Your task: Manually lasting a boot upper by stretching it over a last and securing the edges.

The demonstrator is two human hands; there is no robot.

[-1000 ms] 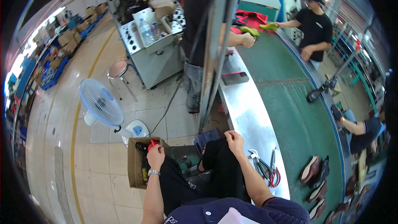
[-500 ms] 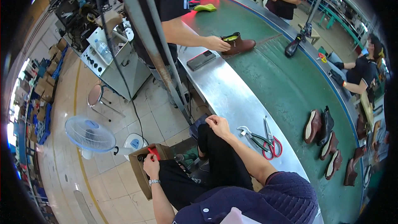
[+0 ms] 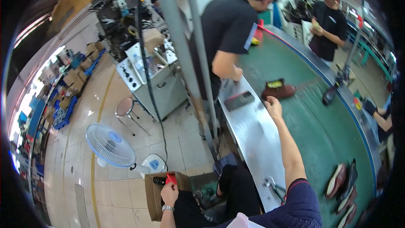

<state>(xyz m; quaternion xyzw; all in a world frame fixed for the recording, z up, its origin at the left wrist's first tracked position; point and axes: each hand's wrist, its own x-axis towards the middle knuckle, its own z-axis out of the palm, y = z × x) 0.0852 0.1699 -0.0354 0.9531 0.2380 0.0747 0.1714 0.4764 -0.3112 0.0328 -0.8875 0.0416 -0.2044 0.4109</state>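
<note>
On the green belt, a brown ankle boot (image 3: 279, 90) with a yellow-green piece inside its opening stands upright. My right hand (image 3: 274, 108) reaches over the metal ledge to the boot's heel, fingers bent but apart; whether they touch it cannot be made out. By my left thigh, my left hand (image 3: 169, 194), with a metal watch on the wrist, is closed on a small red object (image 3: 171, 179) at the cardboard box (image 3: 153, 204). A dark phone (image 3: 239, 101) lies on the ledge. Metal pliers (image 3: 273, 188) lie partly hidden beside my right arm.
A co-worker (image 3: 225, 29) in black leans over the far ledge behind grey posts (image 3: 173, 29). Another person (image 3: 331, 23) stands across the belt. Several brown and black shoes (image 3: 336, 180) lie at the right. A fan (image 3: 110, 145) and a stool (image 3: 125, 107) stand left.
My right hand has moved from my knee out to the boot. The co-worker's hand has let go of the boot and drawn back. The view has shifted up and left; my left hand stays by the box.
</note>
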